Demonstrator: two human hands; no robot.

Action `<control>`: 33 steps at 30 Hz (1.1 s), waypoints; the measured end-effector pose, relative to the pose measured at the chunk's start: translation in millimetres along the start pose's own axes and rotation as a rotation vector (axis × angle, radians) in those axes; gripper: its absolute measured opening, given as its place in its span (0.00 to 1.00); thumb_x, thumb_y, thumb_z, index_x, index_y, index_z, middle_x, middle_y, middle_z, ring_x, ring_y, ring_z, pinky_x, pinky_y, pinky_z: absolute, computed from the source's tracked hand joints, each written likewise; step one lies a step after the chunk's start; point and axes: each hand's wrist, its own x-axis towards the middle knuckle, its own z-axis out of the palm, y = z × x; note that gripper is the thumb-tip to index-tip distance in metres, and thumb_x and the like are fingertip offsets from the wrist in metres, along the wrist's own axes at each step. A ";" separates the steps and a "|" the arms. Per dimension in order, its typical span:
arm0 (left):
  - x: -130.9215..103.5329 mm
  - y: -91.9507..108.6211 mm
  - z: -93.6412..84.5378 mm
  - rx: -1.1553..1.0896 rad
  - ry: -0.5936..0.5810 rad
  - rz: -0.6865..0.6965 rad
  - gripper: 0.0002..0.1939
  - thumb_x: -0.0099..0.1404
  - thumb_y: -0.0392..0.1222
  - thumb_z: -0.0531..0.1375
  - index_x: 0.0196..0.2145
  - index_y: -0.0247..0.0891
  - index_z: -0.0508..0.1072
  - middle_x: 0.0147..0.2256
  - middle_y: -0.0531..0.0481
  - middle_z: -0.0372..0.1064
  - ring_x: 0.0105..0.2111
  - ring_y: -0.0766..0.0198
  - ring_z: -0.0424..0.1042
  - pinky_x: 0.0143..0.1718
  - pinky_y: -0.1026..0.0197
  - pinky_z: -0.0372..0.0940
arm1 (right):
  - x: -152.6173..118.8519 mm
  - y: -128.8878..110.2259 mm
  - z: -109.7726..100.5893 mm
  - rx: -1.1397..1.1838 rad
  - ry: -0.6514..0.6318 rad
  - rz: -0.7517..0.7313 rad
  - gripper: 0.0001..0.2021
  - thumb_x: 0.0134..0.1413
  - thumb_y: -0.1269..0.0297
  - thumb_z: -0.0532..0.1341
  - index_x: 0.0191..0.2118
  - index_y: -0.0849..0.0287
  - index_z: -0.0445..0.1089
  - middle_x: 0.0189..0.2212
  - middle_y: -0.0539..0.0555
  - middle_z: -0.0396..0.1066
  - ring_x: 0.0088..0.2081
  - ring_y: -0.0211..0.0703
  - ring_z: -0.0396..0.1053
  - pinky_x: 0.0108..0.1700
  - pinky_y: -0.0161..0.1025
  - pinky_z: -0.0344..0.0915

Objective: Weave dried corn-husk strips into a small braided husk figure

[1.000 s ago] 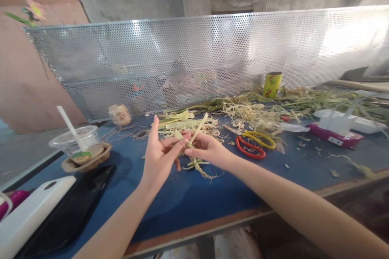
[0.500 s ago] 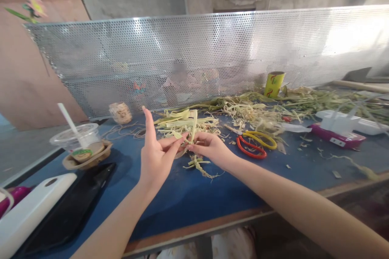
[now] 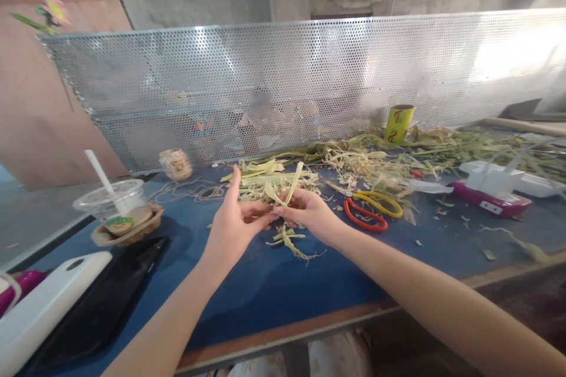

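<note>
Over the middle of the blue table, my left hand and my right hand meet fingertip to fingertip. Between them they pinch a pale green leaf strip, whose two ends stand up in a V shape. One digit of my left hand points upward, apart from the rest. My right hand grips the strip between thumb and curled fingers; its lower part is hidden by the fingers. Just below, a small knotted plant piece with thin twisted tails lies on the table. Behind my hands is a pile of leaf strips.
Scissors with red and yellow handles lie right of my hands. Farther back are shredded plant fibres and a yellow tube. A drink cup, a black tablet-like slab and a perforated metal screen border the space.
My left hand has moved slightly right and its raised digit now sits lower. The leaf strip has tilted right, and its two ends now spread in a clearer V.
</note>
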 end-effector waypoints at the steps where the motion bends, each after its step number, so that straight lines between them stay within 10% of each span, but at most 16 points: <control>1: -0.6 -0.3 0.4 0.049 -0.004 0.002 0.58 0.51 0.39 0.67 0.64 0.44 0.28 0.27 0.54 0.75 0.26 0.63 0.74 0.34 0.57 0.70 | 0.1 0.9 -0.2 -0.007 0.005 -0.007 0.15 0.37 0.59 0.68 0.27 0.61 0.64 0.16 0.42 0.61 0.17 0.27 0.54 0.21 0.30 0.50; 11: -5.0 9.6 -4.2 0.092 -0.249 -0.206 0.57 0.54 0.39 0.63 0.62 0.27 0.22 0.22 0.54 0.72 0.25 0.62 0.73 0.33 0.58 0.66 | -0.2 -1.4 -0.7 0.158 0.009 0.090 0.17 0.37 0.56 0.69 0.25 0.62 0.64 0.13 0.43 0.61 0.16 0.27 0.56 0.18 0.28 0.54; 19: -5.3 -0.4 -1.3 -0.049 -0.156 -0.045 0.59 0.52 0.40 0.65 0.63 0.44 0.23 0.40 0.47 0.71 0.36 0.61 0.73 0.40 0.55 0.67 | -4.4 -12.0 -5.3 0.151 -0.014 0.186 0.17 0.42 0.55 0.67 0.37 0.60 0.72 0.17 0.44 0.60 0.17 0.26 0.54 0.13 0.24 0.40; 29: -2.1 -8.1 -5.3 0.694 -0.039 0.311 0.57 0.58 0.46 0.60 0.60 0.37 0.13 0.45 0.39 0.73 0.56 0.47 0.58 0.53 0.38 0.47 | -8.9 -15.7 -5.4 0.015 -0.131 0.204 0.24 0.49 0.51 0.61 0.51 0.56 0.69 0.13 0.43 0.53 0.16 0.29 0.52 0.14 0.26 0.38; 33: -3.5 -15.9 -7.7 0.951 -0.034 0.390 0.56 0.59 0.48 0.59 0.60 0.36 0.12 0.58 0.31 0.57 0.61 0.39 0.44 0.52 0.32 0.37 | -7.4 -15.8 -9.0 -0.024 -0.089 0.169 0.25 0.51 0.51 0.60 0.53 0.57 0.67 0.13 0.43 0.49 0.16 0.30 0.51 0.14 0.28 0.38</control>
